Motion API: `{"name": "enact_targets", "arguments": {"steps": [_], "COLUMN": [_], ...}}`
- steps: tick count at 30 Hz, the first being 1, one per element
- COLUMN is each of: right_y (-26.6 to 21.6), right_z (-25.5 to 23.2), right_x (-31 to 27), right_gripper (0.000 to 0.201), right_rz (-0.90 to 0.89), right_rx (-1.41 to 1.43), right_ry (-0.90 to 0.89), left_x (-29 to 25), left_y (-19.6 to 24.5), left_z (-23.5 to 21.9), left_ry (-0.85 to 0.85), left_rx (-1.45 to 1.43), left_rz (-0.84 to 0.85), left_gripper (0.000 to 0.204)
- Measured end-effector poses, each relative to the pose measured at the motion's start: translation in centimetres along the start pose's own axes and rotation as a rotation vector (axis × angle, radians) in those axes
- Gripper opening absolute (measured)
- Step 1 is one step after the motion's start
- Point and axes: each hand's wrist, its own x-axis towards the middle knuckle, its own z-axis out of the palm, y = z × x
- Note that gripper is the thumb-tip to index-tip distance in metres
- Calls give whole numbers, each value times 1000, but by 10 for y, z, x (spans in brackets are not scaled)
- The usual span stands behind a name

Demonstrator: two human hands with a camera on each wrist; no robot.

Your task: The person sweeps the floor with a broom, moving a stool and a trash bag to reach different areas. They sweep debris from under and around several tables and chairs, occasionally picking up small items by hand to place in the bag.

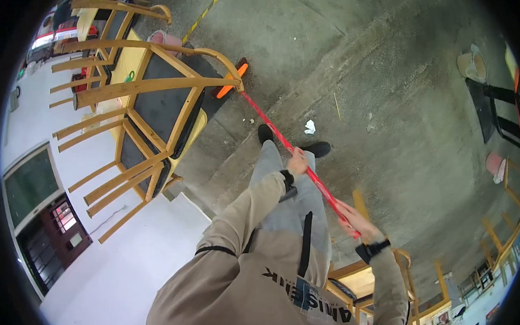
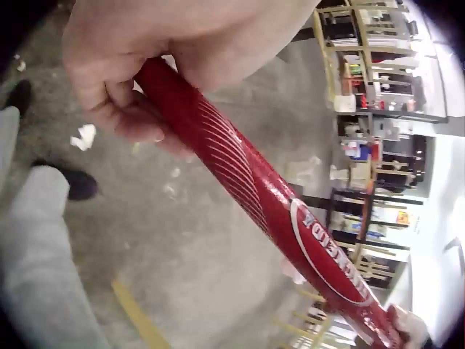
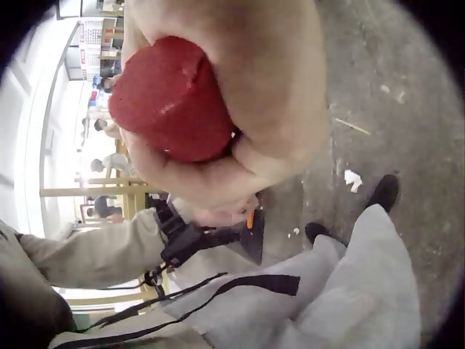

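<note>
A beige top (image 1: 218,284) fronts the floor (image 1: 396,123), chairs (image 1: 140,88) and a red pole (image 1: 270,125), its orange head (image 1: 225,91) beside the chairs, the left hand (image 1: 297,163) gripping its shaft, the right hand (image 1: 360,223) its end, a white scrap (image 1: 310,127) lying apart, uncollected.

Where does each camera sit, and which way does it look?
Head: on the head, looking down at left hand, right hand, sleeves, legs and shoes.
Left wrist: sits there, looks along the red pole; shows both hands, legs and shoes.
Right wrist: sits there, faces the pole's end; shows both hands, left sleeve, legs.
Both wrist views share the pole and white scrap.
</note>
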Motion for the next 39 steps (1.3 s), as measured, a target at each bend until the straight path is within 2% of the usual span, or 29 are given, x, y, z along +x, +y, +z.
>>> {"name": "enact_targets", "arguments": {"steps": [3,5,7,9,12,14,16,17,18,20,22,23,24,26,28,30,33,35,36,38,39], "right_y": [4,-1,-9,-18,-29,-30,-33,-25,-19,-15,-2,9,11,6,5,26,24,21,16,-7,-26], "right_z": [-6,1,10,13,26,36,55,65,77,83,76,67,59,50,52,46,48,48,48,50,63], "right_x": [-63,-104,-128,-132,-113,-83,-47,-30,-13,-7,-33,-49,-69,-120,-164,-192,-203,-185,-165,-111,-80], "right_gripper": [46,45,46,46,47,48,49,49,49,49,49,48,48,47,49,50,54,51,50,50,46], "right_rz": [33,83,126,167,155,87,18,19,-40,-106,-53,-55,-22,96,145,126,106,-32,-136,-259,-334], "right_rx": [-55,-36,40,109,59,49,55,54,-44,-141,-180,-198,-161,-28,76,173,229,238,168,210,203], "right_ry": [87,131,129,127,164,131,69,67,128,181,190,193,188,173,193,196,213,276,309,255,283], "left_x": [-51,-75,-99,-102,-85,-60,-32,-18,-10,-5,-31,-48,-64,-113,-146,-166,-166,-146,-130,-106,-101], "left_y": [39,58,91,100,91,74,50,43,30,13,6,8,15,72,95,114,151,159,166,185,196], "left_z": [19,36,33,31,18,-5,-28,-41,-44,-41,-10,5,17,12,22,23,14,19,18,-5,-24], "left_ry": [-212,-317,-284,-244,-40,-27,60,-20,-28,-30,67,-66,-197,-374,-403,-449,-553,-309,-121,-116,-308], "left_rx": [-301,-419,-452,-488,-444,-371,-336,-301,-355,-403,-374,-437,-496,-544,-531,-516,-487,-467,-426,-564,-737], "left_rz": [31,-6,-18,-28,67,110,250,51,63,79,391,295,202,-67,10,23,24,349,517,505,323], "left_gripper": [17,18,18,18,18,17,15,14,14,14,19,18,17,19,19,20,23,35,45,61,68]}}
